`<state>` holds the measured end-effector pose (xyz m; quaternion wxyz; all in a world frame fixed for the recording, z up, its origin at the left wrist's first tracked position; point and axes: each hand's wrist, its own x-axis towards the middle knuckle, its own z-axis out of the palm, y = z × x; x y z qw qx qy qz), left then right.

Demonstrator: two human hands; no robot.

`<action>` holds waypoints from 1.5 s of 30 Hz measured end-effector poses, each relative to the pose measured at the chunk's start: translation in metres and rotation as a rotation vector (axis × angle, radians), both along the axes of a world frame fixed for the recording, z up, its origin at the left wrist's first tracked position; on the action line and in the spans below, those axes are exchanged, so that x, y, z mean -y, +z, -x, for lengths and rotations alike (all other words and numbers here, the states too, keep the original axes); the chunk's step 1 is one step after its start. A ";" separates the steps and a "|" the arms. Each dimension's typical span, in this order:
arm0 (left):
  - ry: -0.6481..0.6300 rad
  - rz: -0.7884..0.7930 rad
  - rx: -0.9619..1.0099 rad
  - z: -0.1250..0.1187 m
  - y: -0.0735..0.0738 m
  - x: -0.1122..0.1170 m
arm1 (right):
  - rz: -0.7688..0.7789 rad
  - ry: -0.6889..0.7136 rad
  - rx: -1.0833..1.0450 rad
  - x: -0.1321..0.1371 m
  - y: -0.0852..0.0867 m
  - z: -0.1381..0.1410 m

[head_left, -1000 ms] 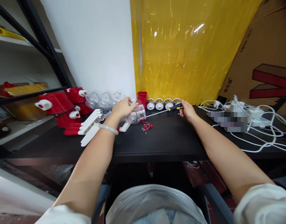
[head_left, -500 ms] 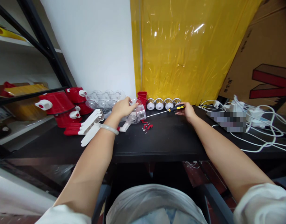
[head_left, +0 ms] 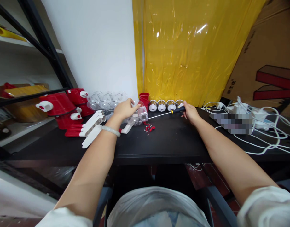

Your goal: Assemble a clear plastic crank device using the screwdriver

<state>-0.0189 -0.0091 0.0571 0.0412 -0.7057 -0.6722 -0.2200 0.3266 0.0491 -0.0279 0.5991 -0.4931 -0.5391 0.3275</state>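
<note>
My left hand [head_left: 125,110] is closed around a clear plastic part [head_left: 142,114] that lies on its side, partly hidden by my fingers. In my right hand [head_left: 189,113] I hold a screwdriver [head_left: 178,110] by its black and yellow handle. Its long thin shaft points left, and the tip meets the right end of the clear part. A white handle-like piece [head_left: 127,127] juts forward under the clear part. On the tabletop just in front lie small red pieces [head_left: 151,128] and loose screws [head_left: 145,130].
Several metallic cylinders with white ends [head_left: 161,106] line the back, beside a red cup-like part [head_left: 144,98]. Clear housings [head_left: 104,102], red housings [head_left: 62,107] and white handles [head_left: 93,124] stand at left. White cables [head_left: 275,135] tangle at right on the black table [head_left: 159,148].
My right fingers have shifted their hold on the screwdriver, and its handle has turned, showing less yellow. My left hand and the clear part have stayed in place.
</note>
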 end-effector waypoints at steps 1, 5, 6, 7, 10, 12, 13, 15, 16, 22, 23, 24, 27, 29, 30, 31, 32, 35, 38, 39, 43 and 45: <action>-0.003 -0.004 -0.002 0.000 0.000 0.000 | 0.017 -0.015 -0.002 0.000 0.001 0.001; -0.002 -0.005 -0.004 0.001 -0.001 -0.001 | 0.154 -0.004 -0.103 0.000 0.006 0.004; 0.001 -0.004 -0.005 0.001 -0.001 -0.001 | 0.183 0.008 -0.137 0.000 0.007 0.005; 0.002 -0.003 -0.006 0.001 -0.001 -0.001 | 0.200 0.018 -0.166 0.000 0.008 0.006; 0.000 -0.002 -0.004 0.000 -0.001 -0.001 | 0.197 0.040 -0.213 0.002 0.011 0.007; -0.004 -0.004 -0.005 0.000 -0.001 -0.001 | 0.184 0.048 -0.220 0.004 0.012 0.008; -0.003 -0.007 -0.005 0.000 -0.001 -0.001 | 0.184 0.049 -0.218 0.005 0.013 0.008; 0.000 -0.007 -0.007 0.000 -0.001 0.000 | 0.187 0.053 -0.208 0.005 0.013 0.008; 0.002 -0.006 -0.008 0.000 -0.001 0.000 | 0.187 0.055 -0.200 0.005 0.013 0.008; 0.002 -0.004 -0.015 0.000 0.000 0.000 | 0.076 0.034 -0.088 0.000 0.004 0.003; -0.001 -0.004 -0.016 0.000 0.000 0.000 | 0.058 0.032 -0.077 0.000 0.003 0.002; -0.003 -0.006 -0.017 0.000 -0.001 -0.001 | 0.046 0.032 -0.069 -0.001 0.002 0.001; -0.003 -0.012 -0.017 0.001 -0.001 -0.001 | 0.048 0.016 -0.048 -0.002 0.000 -0.001; -0.002 -0.010 -0.015 0.001 -0.001 -0.001 | 0.083 -0.015 -0.062 -0.002 0.000 0.000; -0.001 -0.008 -0.014 0.001 -0.001 -0.001 | 0.109 -0.026 -0.079 -0.003 0.001 0.000; 0.001 -0.005 -0.015 0.001 -0.001 -0.001 | 0.137 -0.029 -0.099 -0.002 0.003 0.001; 0.004 -0.003 -0.016 0.000 0.000 0.000 | 0.164 -0.020 -0.121 -0.002 0.005 0.003; 0.008 -0.005 -0.022 0.000 0.000 0.000 | 0.199 0.032 -0.193 0.002 0.011 0.007; 0.008 -0.005 -0.019 0.000 -0.001 -0.001 | 0.148 0.051 -0.225 0.006 0.014 0.010; 0.008 -0.005 -0.017 0.000 -0.001 -0.002 | 0.129 0.053 -0.212 0.006 0.013 0.010; 0.009 -0.008 -0.013 0.002 -0.003 -0.004 | 0.058 0.057 -0.129 0.000 0.004 0.004; 0.012 -0.005 -0.008 0.002 -0.003 -0.004 | 0.001 0.045 -0.034 -0.004 0.000 0.000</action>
